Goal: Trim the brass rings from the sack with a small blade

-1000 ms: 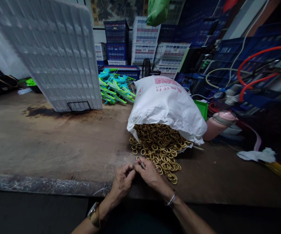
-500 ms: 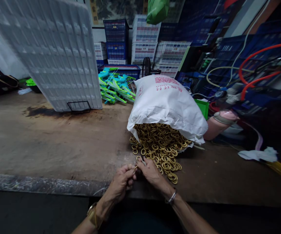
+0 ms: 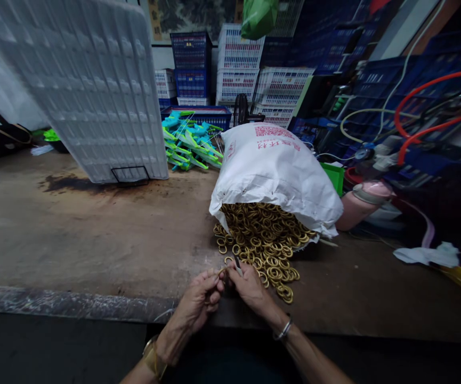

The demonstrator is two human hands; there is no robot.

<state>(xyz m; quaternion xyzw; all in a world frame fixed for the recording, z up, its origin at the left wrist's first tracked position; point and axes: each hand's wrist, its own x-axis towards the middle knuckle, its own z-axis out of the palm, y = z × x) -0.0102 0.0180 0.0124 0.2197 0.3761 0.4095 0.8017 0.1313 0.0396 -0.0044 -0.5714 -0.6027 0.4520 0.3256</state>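
My left hand (image 3: 202, 296) is closed, thumb and fingertips pinching a brass-coloured ring (image 3: 221, 271). Close beside it, my right hand (image 3: 250, 288) grips a small knife (image 3: 237, 261), its dark narrow end pointing up and away from me. The right fingertips meet the ring's edge. Just beyond my hands, many similar rings (image 3: 274, 261) spill over the table from the mouth of a white woven sack (image 3: 270, 176) with red print. The sack lies on its side. Most of the knife's handle is hidden in my right hand.
A tall translucent ribbed plastic panel (image 3: 106, 96) stands at the left in a black wire stand (image 3: 130, 175). Green and blue plastic parts (image 3: 192, 141) are heaped behind. Right of the sack are a pink bottle (image 3: 360, 205) and orange hoses (image 3: 404, 117). Stacked crates (image 3: 238, 64) fill the back.
Both hands stay together over the table's near side. The ring between my fingers has tilted and shows more clearly. The knife has shifted slightly; sack and loose rings lie as before.
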